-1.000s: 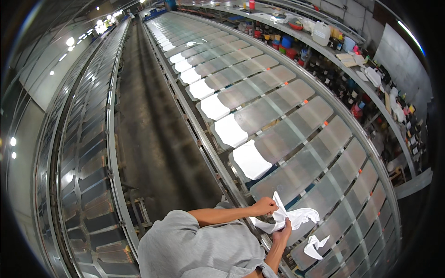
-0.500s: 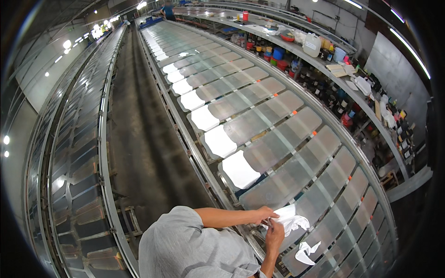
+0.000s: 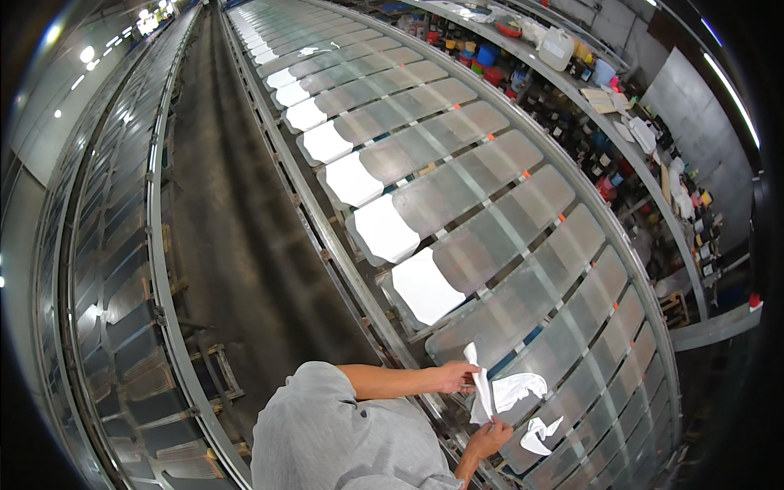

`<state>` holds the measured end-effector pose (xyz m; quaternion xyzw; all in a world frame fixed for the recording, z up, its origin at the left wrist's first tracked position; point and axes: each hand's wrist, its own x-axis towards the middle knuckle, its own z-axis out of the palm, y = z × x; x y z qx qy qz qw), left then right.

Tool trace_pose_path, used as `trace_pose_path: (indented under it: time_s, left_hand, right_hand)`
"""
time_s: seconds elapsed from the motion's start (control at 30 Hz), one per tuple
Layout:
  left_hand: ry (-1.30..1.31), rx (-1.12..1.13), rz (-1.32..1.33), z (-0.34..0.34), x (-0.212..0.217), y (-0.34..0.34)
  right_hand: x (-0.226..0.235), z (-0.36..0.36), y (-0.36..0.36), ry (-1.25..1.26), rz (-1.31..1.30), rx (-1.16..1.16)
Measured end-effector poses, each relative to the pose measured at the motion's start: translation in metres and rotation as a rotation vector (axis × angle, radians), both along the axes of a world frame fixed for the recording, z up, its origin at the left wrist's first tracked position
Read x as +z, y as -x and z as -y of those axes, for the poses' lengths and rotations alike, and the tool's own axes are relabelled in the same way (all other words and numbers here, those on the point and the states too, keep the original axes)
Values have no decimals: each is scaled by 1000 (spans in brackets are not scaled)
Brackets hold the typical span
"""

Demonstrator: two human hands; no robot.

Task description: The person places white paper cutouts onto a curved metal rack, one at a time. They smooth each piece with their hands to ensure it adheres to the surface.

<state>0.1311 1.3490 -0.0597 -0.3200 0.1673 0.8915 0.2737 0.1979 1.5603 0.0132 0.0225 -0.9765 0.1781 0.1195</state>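
Note:
My left hand (image 3: 454, 377) and my right hand (image 3: 488, 439) both grip a white crumpled sheet (image 3: 498, 394). The left hand pinches its upper end and the right hand holds its lower end, so it hangs upright between them, with a loose flap spreading to the right. This happens over the near end of a long table of translucent grey panels (image 3: 531, 286). A second, smaller white scrap (image 3: 539, 433) lies on a panel just right of my right hand. My grey shirt (image 3: 343, 441) fills the lower edge.
Several panels carry a white sheet (image 3: 425, 286) at their left end. A metal rail (image 3: 327, 245) borders the table beside a dark aisle (image 3: 229, 204). Another long rack (image 3: 122, 269) runs on the left. A shelf with bottles and containers (image 3: 572, 57) lines the right.
My hands have stretched the white sheet from a loose bunch into an upright strip. The view has dipped and moved along the table; the small scrap stays on its panel.

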Motion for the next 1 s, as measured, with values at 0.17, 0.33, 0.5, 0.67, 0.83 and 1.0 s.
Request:
trace_pose_path:
  time_s: [0.17,0.33,0.5,0.67,0.83,1.0]
  left_hand:
    - [-171,117,-293,9,28,67]
    - [5,194,-393,22,75,96]
    - [250,238,-28,43,17,72]
    - [229,249,194,54,-35,0]
    - [126,323,219,60,-25,-22]
    - [121,326,-74,69,2,27]
  right_hand:
    - [51,11,62,393,330,-350]
    - [44,16,100,1115,26,-302]
    - [-13,25,103,1688,319,-525]
    - [-90,9,59,1961,633,-981]
    - [-94,-7,43,2152,863,-1069]
    - [-80,-7,82,2107,653,-812]
